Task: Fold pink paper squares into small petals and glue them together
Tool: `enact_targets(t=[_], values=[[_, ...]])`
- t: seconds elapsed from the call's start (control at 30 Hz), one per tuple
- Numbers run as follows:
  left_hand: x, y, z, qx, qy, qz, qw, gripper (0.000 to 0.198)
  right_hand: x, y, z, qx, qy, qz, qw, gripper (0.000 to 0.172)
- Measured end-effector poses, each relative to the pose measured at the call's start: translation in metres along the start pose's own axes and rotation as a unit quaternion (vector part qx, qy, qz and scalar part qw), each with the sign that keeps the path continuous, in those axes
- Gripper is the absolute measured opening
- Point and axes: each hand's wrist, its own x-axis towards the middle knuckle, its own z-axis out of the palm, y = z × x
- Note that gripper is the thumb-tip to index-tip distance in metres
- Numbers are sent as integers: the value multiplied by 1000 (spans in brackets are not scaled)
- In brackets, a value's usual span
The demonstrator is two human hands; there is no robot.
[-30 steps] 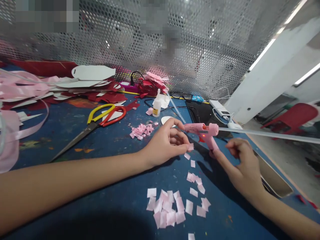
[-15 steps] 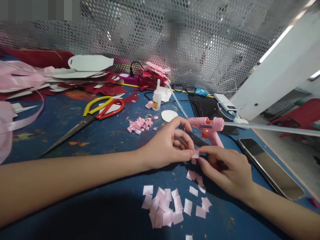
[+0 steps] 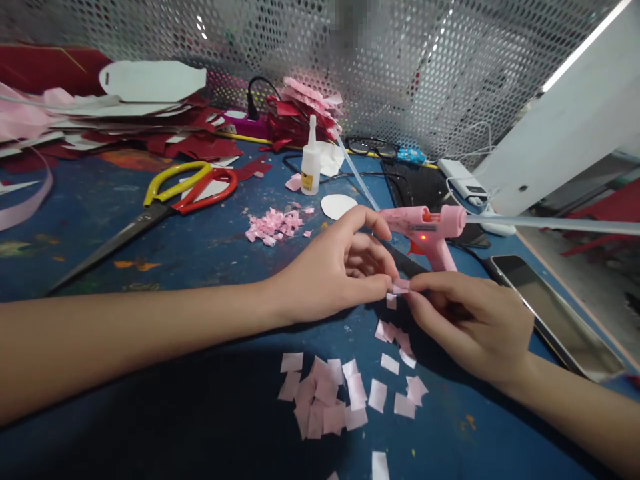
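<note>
Between my two hands is a small pink paper piece [image 3: 401, 287], pinched at its left side by my left hand [image 3: 350, 263] and at its right side by my right hand [image 3: 473, 327]. Thumb and forefinger close on it in each hand; the other left fingers curl loosely. Another pink square [image 3: 391, 302] lies just below the fingertips. Nearer to me, several pale pink squares [image 3: 320, 393] are scattered and overlapping on the blue table [image 3: 200, 400]. Right behind my hands stands a pink glue gun [image 3: 425, 223] with a lit red light and a long glue stick.
Scissors [image 3: 175, 200] with yellow and red handles lie at left. Beyond my left hand are pink scraps [image 3: 274, 225], a white oval [image 3: 339, 207] and a glue bottle [image 3: 311, 163]. A phone [image 3: 555, 313] lies at right. Stacked red and white sheets [image 3: 150, 120] line the back left.
The view has tipped down slightly, so the things on the table sit higher in the picture. The paper piece between my fingertips has turned flatter, and my right hand has shifted a little to the right.
</note>
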Motion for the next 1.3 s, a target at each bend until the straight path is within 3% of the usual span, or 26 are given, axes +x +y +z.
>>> enact_targets(t=[0.23,0.6,0.87,1.3], values=[[-9,2,4,178,22,94,979,37,-3,1,1,8,5,34,999,8],[-8,2,2,200,29,116,973,33,-4,3,1,15,-11,36,999,6],[-9,2,4,255,26,154,954,32,-1,1,1,9,-9,-18,1000,10],[-10,1,7,324,7,150,934,35,-3,2,2,-17,-45,-58,997,12]])
